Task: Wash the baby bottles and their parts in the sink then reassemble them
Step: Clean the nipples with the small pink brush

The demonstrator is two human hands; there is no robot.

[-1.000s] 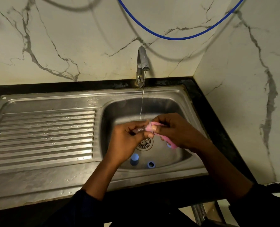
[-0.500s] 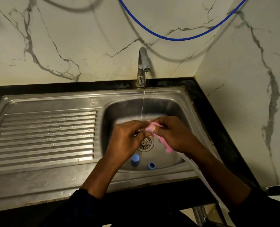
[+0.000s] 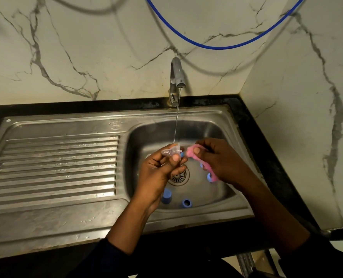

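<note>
The left hand (image 3: 159,171) holds a clear nipple (image 3: 169,152) over the basin of the sink (image 3: 140,137), under the thin stream (image 3: 176,125) from the tap (image 3: 177,75). Its grip is a pinch, with thumb and fingers closed on the wide end of the nipple. The nipple's long axis lies near horizontal, with the tip pointing left and the base facing right. The right hand (image 3: 224,163) is just beside it on the right. Its grip is closed on a pink scrubber (image 3: 191,153), the thumb pressing the upper end, and the rest of the scrubber trails down and right below the palm. The scrubber's upper end and the nipple base are close together; contact cannot be confirmed. The next move probably requires the scrubber to enter the base from the right, along the nipple's axis, so the right hand works while the left steadies. A blue cap (image 3: 167,195) and a blue ring (image 3: 186,203) rest on the basin floor near the drain (image 3: 179,175).
</note>
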